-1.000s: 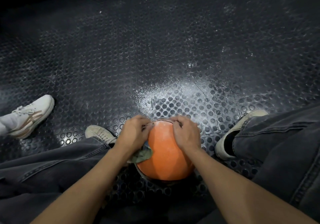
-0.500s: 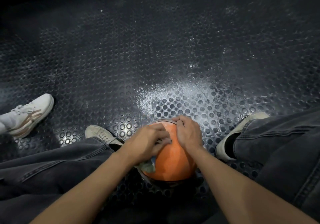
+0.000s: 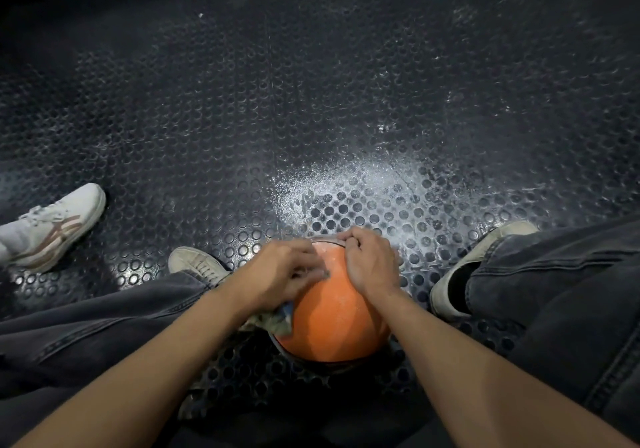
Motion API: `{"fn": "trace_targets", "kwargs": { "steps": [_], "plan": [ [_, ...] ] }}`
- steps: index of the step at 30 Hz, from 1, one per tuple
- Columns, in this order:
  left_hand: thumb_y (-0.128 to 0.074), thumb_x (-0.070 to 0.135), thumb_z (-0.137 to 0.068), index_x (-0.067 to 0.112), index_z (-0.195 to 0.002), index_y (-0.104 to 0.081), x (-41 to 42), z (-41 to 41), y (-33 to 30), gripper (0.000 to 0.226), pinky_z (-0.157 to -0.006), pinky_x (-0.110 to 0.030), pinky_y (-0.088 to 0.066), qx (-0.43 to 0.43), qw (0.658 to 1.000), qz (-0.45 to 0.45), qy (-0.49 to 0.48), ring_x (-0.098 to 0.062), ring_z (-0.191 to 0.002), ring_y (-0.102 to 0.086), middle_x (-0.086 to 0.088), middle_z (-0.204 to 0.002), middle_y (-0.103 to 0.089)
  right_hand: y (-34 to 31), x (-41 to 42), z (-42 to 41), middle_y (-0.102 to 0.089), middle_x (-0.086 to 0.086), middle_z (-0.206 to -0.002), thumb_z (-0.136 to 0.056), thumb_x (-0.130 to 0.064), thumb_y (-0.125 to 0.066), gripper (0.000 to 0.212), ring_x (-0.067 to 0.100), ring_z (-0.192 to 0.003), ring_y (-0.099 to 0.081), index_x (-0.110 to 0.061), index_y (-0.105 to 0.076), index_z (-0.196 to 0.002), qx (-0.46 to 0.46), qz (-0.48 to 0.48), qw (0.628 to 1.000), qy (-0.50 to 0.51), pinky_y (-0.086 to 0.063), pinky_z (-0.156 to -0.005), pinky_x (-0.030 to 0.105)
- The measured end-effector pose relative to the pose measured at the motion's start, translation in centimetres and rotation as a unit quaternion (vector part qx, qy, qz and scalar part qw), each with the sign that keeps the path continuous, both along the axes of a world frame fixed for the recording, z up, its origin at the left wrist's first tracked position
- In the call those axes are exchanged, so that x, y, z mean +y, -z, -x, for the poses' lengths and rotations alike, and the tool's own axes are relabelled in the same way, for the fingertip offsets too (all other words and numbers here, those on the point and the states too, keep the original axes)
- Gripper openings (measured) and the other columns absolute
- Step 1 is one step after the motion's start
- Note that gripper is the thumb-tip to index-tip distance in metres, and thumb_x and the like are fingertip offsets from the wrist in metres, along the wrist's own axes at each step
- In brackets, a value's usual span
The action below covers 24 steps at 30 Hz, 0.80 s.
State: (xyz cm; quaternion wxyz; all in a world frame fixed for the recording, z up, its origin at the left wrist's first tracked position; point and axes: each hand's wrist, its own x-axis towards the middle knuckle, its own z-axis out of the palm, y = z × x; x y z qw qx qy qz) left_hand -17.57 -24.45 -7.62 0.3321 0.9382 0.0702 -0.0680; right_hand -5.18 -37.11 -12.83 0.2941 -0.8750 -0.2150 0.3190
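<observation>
Orange ball (image 3: 332, 319), cloth (image 3: 273, 319) under left hand (image 3: 280, 271), right hand (image 3: 370, 267) curled on top

the orange ball (image 3: 332, 316), dusted white near its top, sat on the studded floor (image 3: 311, 101); a crumpled greenish cloth (image 3: 273, 321) lay pressed against its left side.

The ball (image 3: 334, 323) sits on the floor (image 3: 311, 101) between left shoe (image 3: 197, 265) and right shoe (image 3: 478, 267), with the right hand (image 3: 370, 267) atop it and the cloth (image 3: 275, 319) under the left hand (image 3: 282, 274).
</observation>
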Motion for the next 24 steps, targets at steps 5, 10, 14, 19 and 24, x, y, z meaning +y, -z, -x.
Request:
{"fn": "trace_targets", "kwargs": {
  "steps": [5, 10, 14, 19, 24],
  "plan": [
    [-0.057, 0.03, -0.093, 0.012, -0.09, -0.072, -1.2, -2.2, 0.3, 0.024, -0.066, -0.037, -0.052, -0.014, 0.999, -0.045, 0.0, -0.014, -0.073, -0.058, 0.002, -0.088, -0.059, 0.1, 0.1, -0.3, -0.067, -0.009, -0.113, -0.102, -0.024, -0.042, 0.029, 0.011, -0.095, -0.057, -0.034, -0.069, -0.105, 0.019, -0.001, 1.0, -0.013, -0.044, -0.1, 0.041],
    [-0.055, 0.035, -0.092, 0.018, -0.095, -0.074, -0.1, -0.5, -0.3, 0.025, -0.071, -0.026, -0.051, -0.004, 0.999, -0.018, 0.052, -0.008, -0.077, -0.059, 0.005, -0.092, -0.063, -0.1, -0.1, -0.1, -0.064, -0.007, -0.11, -0.104, -0.023, -0.041, 0.029, 0.009, -0.093, -0.049, -0.028, -0.069, -0.108, 0.005, 0.006, 1.0, -0.019, -0.038, -0.1, 0.036],
    [-0.049, 0.04, -0.093, 0.015, -0.092, -0.073, -1.0, -1.0, -0.2, 0.034, -0.064, -0.03, -0.05, -0.001, 0.999, -0.026, 0.046, -0.012, -0.071, -0.058, 0.003, -0.09, -0.06, -0.1, 0.1, -0.4, -0.068, -0.006, -0.113, -0.103, -0.02, -0.041, 0.031, 0.011, -0.096, -0.054, -0.031, -0.07, -0.107, 0.013, 0.0, 0.999, -0.029, -0.04, -0.103, 0.043],
    [-0.057, 0.031, -0.091, 0.015, -0.095, -0.073, -0.7, -1.7, 0.9, 0.023, -0.069, -0.034, -0.052, -0.017, 0.998, -0.057, -0.031, -0.013, -0.075, -0.058, 0.002, -0.091, -0.06, 0.1, 0.1, -0.1, -0.069, -0.009, -0.113, -0.102, -0.022, -0.043, 0.029, 0.011, -0.093, -0.056, -0.031, -0.07, -0.103, 0.001, 0.002, 1.0, -0.014, -0.043, -0.099, 0.039],
    [-0.058, 0.033, -0.093, 0.018, -0.093, -0.073, -0.7, -0.6, -0.9, 0.021, -0.064, -0.026, -0.048, 0.015, 0.995, -0.022, 0.094, -0.004, -0.069, -0.052, 0.006, -0.09, -0.058, 0.1, 0.2, -0.3, -0.068, -0.007, -0.114, -0.103, -0.021, -0.041, 0.03, 0.01, -0.095, -0.053, -0.031, -0.069, -0.107, 0.018, -0.002, 0.999, -0.03, -0.041, -0.103, 0.045]
  ]
}}
